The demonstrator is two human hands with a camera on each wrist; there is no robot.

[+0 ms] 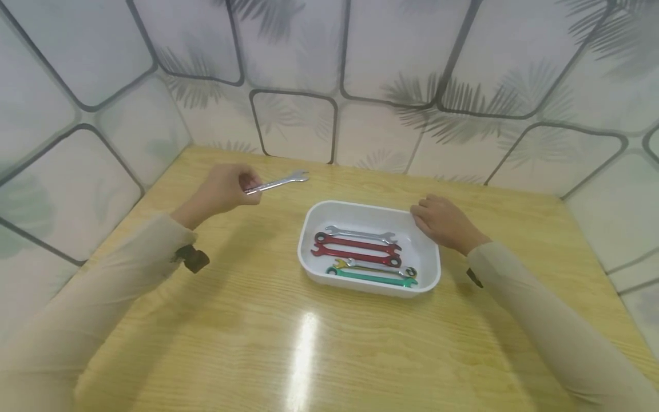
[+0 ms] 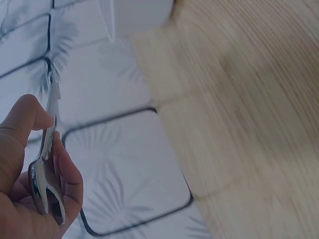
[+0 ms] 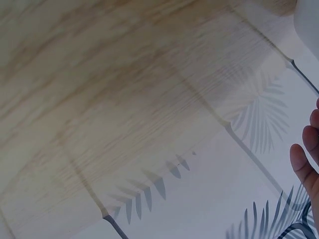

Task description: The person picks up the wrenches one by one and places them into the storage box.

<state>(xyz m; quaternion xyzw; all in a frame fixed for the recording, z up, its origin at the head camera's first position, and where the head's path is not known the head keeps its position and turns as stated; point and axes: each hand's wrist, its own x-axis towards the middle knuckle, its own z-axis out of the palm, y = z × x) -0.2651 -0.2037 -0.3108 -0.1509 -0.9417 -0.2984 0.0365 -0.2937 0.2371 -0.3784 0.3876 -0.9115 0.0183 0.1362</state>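
Observation:
In the head view, my left hand is raised over the table's back left, pinching a silver open-end wrench between thumb and fingers. The left wrist view shows one forked end of that silver wrench near the palm, the far end pointing away. A white plastic tray holds a silver wrench, two red ratchet wrenches, a gold-and-silver wrench and a green wrench. My right hand is at the tray's back right corner, fingers loosely bent; contact with the rim is unclear.
The tray stands on a glossy wood-grain table with a bright light reflection at the front. A patterned wall covering with leaves and dark outlines rises behind the table and along both sides.

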